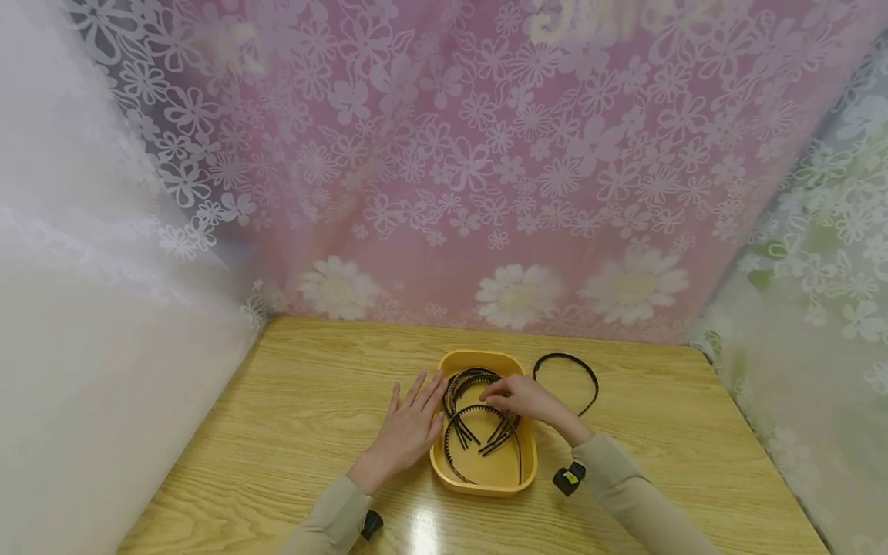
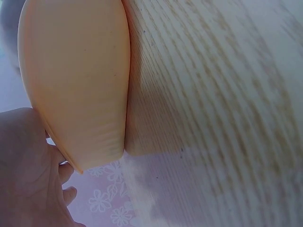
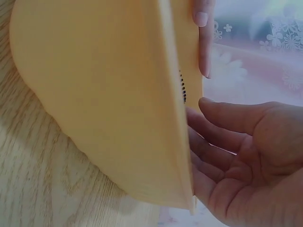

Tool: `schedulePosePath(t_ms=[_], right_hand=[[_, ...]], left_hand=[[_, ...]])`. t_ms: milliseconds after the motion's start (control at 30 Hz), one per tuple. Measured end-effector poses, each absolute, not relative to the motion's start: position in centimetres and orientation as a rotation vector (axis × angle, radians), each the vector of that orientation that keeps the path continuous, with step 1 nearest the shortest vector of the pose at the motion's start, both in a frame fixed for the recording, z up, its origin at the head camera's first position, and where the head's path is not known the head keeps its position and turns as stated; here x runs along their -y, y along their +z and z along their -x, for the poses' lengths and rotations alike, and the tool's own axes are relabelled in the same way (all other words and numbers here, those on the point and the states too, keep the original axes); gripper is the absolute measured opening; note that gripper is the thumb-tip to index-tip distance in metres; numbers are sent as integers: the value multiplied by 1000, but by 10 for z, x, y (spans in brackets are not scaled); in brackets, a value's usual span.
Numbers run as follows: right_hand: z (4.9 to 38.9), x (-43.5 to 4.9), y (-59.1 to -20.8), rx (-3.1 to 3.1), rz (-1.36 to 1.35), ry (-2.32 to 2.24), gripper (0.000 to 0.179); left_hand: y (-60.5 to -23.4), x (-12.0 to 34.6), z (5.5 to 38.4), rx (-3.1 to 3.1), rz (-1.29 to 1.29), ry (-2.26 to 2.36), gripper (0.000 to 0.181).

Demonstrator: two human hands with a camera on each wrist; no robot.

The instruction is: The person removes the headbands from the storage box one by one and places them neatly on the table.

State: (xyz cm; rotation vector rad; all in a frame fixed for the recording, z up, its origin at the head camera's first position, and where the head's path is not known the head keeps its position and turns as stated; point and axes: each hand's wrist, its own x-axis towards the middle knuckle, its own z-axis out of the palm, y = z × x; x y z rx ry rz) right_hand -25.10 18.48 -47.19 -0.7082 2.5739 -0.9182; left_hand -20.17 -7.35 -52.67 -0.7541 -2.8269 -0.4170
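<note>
A yellow plastic bin stands on the table and holds several black toothed headbands. Most are bunched toward its far end, and one headband lies nearer the front. My left hand rests against the bin's left rim, its fingers straight and spread. In the left wrist view, that hand lies along the rim of the bin. My right hand reaches over the right rim, close above the bunched headbands. In the right wrist view, thumb and fingers stand apart, and the bin wall hides the fingertips.
Another black headband lies on the wooden table, right of the bin and partly behind the right forearm. A pink flowered curtain hangs along the back edge, with pale sheets at both sides.
</note>
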Motion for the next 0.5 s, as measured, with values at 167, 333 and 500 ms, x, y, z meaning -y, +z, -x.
schedulePosePath(t_ms=[167, 333, 500], right_hand=[[251, -186, -471, -2519, 702, -954, 24], [250, -190, -471, -2475, 719, -1001, 23], [248, -193, -470, -2417, 712, -1070, 23]], left_hand=[[-527, 74, 202, 2831, 754, -420, 55], [-527, 74, 202, 2831, 758, -422, 55], [-526, 73, 202, 2822, 761, -434, 55]])
